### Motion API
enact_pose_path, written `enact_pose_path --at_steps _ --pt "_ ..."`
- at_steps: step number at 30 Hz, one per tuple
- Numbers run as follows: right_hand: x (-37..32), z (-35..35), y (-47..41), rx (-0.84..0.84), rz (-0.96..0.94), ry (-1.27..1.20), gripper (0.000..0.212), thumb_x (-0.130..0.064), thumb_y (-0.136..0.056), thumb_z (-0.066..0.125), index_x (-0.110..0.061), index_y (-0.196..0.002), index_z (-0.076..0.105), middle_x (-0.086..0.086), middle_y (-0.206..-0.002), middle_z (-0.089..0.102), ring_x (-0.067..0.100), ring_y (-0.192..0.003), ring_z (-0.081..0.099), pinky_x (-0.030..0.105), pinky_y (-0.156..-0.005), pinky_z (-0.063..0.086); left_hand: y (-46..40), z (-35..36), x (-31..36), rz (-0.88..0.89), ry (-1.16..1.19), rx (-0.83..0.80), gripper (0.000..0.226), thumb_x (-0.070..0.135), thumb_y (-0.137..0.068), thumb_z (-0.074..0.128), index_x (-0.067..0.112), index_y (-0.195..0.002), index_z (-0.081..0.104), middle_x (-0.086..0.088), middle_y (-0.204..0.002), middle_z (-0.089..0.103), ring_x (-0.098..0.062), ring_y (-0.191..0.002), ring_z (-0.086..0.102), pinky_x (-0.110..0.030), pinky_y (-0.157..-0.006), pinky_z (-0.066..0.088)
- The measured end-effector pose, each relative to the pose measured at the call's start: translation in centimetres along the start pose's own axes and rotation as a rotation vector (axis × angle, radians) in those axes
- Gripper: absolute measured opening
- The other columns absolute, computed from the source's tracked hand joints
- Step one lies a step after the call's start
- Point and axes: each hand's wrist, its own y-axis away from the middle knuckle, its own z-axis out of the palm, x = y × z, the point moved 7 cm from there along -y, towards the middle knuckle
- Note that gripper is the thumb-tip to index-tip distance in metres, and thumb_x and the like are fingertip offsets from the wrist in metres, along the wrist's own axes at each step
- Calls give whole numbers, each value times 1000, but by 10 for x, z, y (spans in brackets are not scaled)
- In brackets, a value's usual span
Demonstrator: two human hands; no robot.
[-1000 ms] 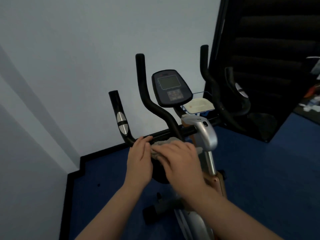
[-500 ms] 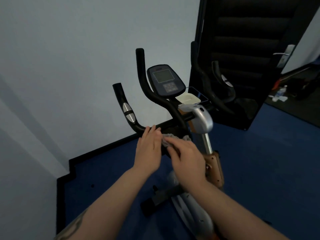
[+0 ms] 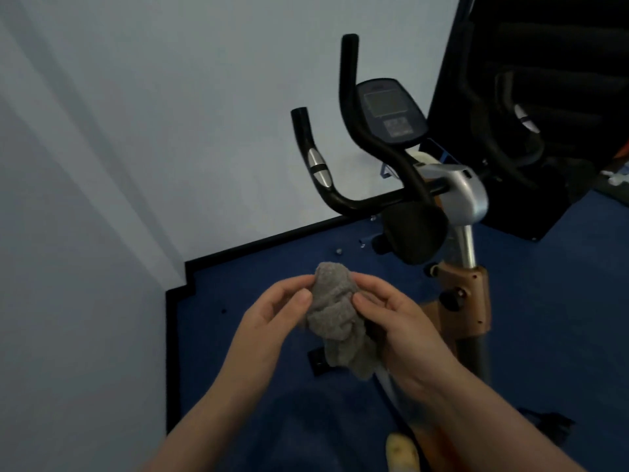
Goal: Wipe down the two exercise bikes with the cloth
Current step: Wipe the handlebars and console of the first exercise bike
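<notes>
cloth [image 3: 337, 318] lifted off handlebar [image 3: 374, 201], both hands [image 3: 405, 321] gripping

You lifted both hands off the handlebar [image 3: 371, 201] and pulled them back toward you, to the lower middle of the frame. The cloth [image 3: 335, 313] came away with them and was bunched between your left hand [image 3: 269, 321] and right hand [image 3: 401, 321], clear of the bike. The handlebar and console [image 3: 391, 110] shifted to the upper right of the frame.
</notes>
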Motion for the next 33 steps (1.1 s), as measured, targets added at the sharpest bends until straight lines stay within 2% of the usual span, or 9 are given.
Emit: enact_pose_path --at_steps 4,9,13,17,21,23,27,31,33 --pt "9 14 -5 8 -6 7 34 -16 -77 72 -10 -110 67 12 -103 72 27 -96 70 30 -73 56 11 0 -7 -10 -32 -39 57 34 -68 83 29 -120 61 11 -119 65 -6 -112 61 -20 -83 52" --pt "9 17 -15 32 -1 99 27 -23 -76 74 -11 -100 71 10 -95 74 23 -88 71 27 -68 55 11 -23 -6 95 -202 154 26 16 -76 79 33 -92 70 9 -94 72 -9 -90 69 -20 -76 53" --pt "-7 3 -24 96 -133 418 6 -25 -78 77 -22 -82 75 0 -83 74 12 -77 70 19 -61 53 11 -37 3 161 -318 200 22 41 -69 75 35 -90 74 16 -91 73 -3 -88 68 -19 -80 52" --pt "-16 -9 -36 96 -246 768 1 -27 -81 75 -28 -81 74 -8 -79 72 5 -78 66 24 -70 53 9 -43 20 294 -364 246 16 41 -69 74 32 -82 76 16 -88 73 -4 -87 68 -13 -77 49" --pt "-15 -12 -38 150 -290 988 16 -38 -86 67 -37 -101 68 -17 -109 64 1 -110 53 23 -92 43 5 -39 27 311 -398 221 17 42 -72 72 29 -82 77 14 -87 71 -7 -87 67 -14 -77 49" --pt "-21 3 -30 63 -378 877 20 -45 -87 62 -41 -106 67 -21 -114 62 1 -115 53 19 -93 43 1 -36 26 284 -407 188 13 41 -72 72 31 -79 76 13 -82 70 -7 -81 66 -16 -74 49" --pt "-13 44 -24 -295 -244 682 31 -41 -82 71 -35 -113 67 -13 -109 69 4 -105 63 23 -88 52 -4 -33 22 252 -414 142 9 39 -74 72 33 -80 75 10 -75 68 -7 -72 64 -16 -67 47" --pt "-27 49 -29 -260 -255 626 23 -31 -72 78 -18 -90 74 4 -85 73 12 -80 69 26 -72 55 -4 -39 12 165 -306 154 14 41 -75 70 28 -79 74 6 -78 72 -8 -75 67 -20 -66 52" --pt "-35 44 -33 -230 -283 638 10 -18 -75 79 -15 -83 75 6 -80 73 13 -76 68 29 -72 56 -4 -45 3 89 -252 157 18 46 -72 67 29 -75 75 5 -77 72 -6 -73 67 -16 -64 51"
